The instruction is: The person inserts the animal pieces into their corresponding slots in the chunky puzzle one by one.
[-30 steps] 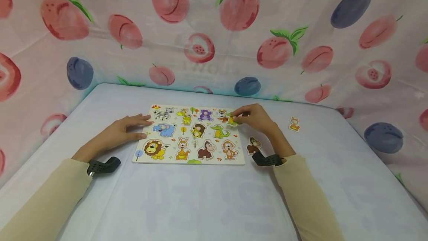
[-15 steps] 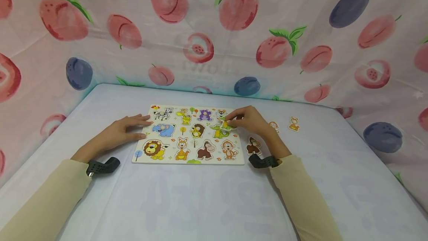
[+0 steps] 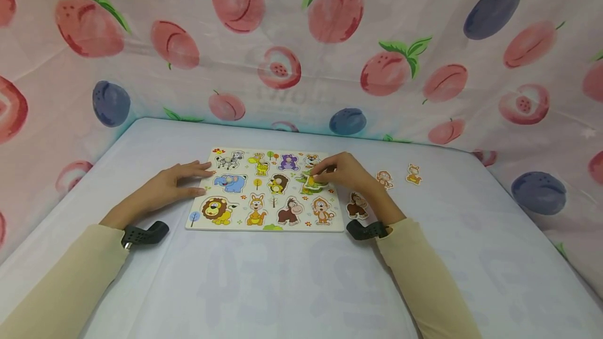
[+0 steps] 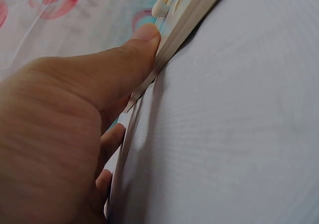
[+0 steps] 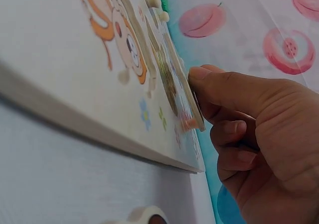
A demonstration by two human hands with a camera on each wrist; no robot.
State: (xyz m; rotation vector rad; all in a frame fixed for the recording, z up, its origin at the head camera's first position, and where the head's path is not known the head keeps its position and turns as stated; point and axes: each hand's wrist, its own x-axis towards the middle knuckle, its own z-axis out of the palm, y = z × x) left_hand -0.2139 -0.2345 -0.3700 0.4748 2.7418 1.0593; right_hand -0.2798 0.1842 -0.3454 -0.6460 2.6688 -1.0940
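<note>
A white animal puzzle board lies on the table. My left hand rests at its left edge, fingers stretched out; in the left wrist view the thumb touches the board's edge. Between thumb and fingertips my right hand pinches a green crocodile puzzle piece. The piece is tilted over the crocodile place in the middle row. In the right wrist view, the piece is seen edge-on beside the board's face, with the right hand at it; its knob is hidden by the fingers.
Right of the board lie loose pieces: a gorilla, a monkey and a kangaroo. Knobbed pieces such as the elephant and purple bear sit in the board. A fruit-printed cloth hangs behind the table.
My right hand has moved left and slightly toward me with the crocodile piece, from by the tiger to over the crocodile place. The loose monkey has come into view. My left hand has stayed put.
</note>
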